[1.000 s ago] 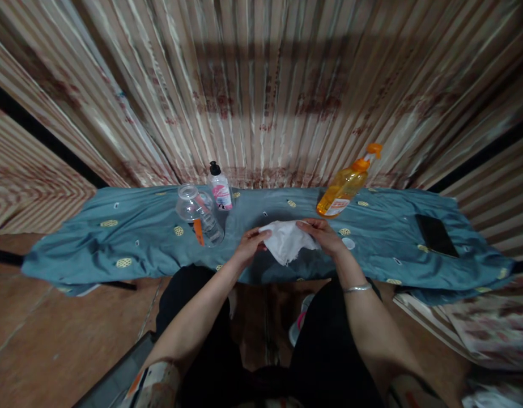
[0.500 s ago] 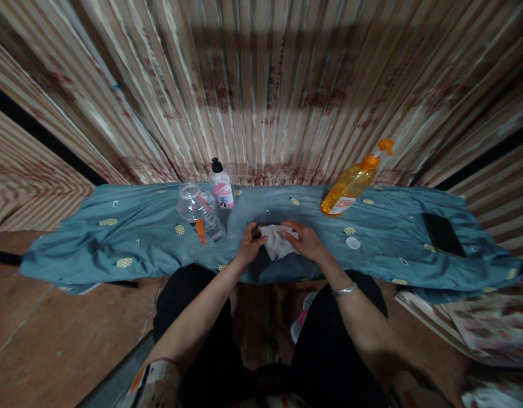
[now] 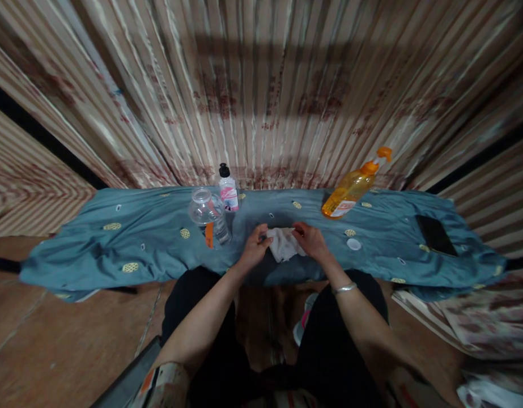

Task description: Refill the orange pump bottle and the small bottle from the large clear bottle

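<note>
A small white cloth is stretched between my two hands, just above the front middle of the covered table. My left hand pinches its left edge, thumb and fingers closed together. At the upper right corner, my right hand has its fingers closed on the cloth. Whether anything lies under or inside the cloth is hidden. Left of the hands stands a clear plastic container with an orange label. A white round lid lies flat on the right.
The table has a blue-green cloth with pineapple prints. Behind the clear container stands a black-capped bottle with a pink label. An orange pump bottle stands back right, and a dark phone lies farther right. A striped curtain hangs behind.
My right fingers have curled in at the cloth's upper corner, where they earlier lay over it. More of the cloth shows between the hands. The view has shifted slightly.
</note>
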{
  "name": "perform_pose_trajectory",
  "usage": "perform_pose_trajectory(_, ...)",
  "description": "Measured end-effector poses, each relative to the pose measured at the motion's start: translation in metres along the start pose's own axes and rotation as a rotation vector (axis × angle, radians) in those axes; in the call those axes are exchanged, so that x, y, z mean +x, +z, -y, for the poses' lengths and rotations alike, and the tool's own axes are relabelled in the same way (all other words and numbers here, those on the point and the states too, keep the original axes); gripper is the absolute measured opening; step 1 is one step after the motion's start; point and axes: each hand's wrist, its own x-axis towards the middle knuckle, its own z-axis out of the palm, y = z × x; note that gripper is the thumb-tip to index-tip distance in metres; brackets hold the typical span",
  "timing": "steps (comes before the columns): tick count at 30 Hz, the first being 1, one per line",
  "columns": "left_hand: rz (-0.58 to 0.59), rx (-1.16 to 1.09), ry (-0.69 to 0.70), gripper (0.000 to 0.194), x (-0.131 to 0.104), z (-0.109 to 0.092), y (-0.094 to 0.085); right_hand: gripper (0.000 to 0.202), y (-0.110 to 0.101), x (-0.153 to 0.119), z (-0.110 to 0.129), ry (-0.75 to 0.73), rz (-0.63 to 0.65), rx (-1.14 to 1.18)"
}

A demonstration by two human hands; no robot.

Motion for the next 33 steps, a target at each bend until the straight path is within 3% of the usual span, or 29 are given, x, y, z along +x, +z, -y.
perform_pose_trajectory(7, 0.218, 0.197, 0.210, 0.040, -0.008, -0.011, 0.002, 0.029, -0.005, -0.027, -0.009, 0.112, -0.111, -0.018)
perform_pose_trajectory(13, 0.193, 0.243, 0.274, 0.039, -0.007, -0.020, -0.007, 0.025, -0.009, -0.029, -0.011, 0.101, -0.185, 0.092)
perform_pose_trajectory(20, 0.067, 0.125, 0.188, 0.042, -0.006, -0.024, -0.017, 0.027, 0.006, 0.008, 0.038, -0.097, -0.139, 0.244)
perform_pose_trajectory(23, 0.001, 0.026, 0.119, 0.057, -0.007, -0.025, -0.018, 0.033, 0.012, 0.028, 0.061, -0.148, -0.107, 0.261)
perform_pose_trajectory(27, -0.106, -0.110, 0.031, 0.081, -0.003, -0.024, -0.016, 0.053, 0.018, 0.062, 0.096, -0.190, -0.066, 0.291)
perform_pose_trajectory(33, -0.232, -0.239, -0.056, 0.096, 0.010, -0.020, -0.012, 0.102, 0.029, 0.121, 0.155, -0.290, 0.071, 0.336)
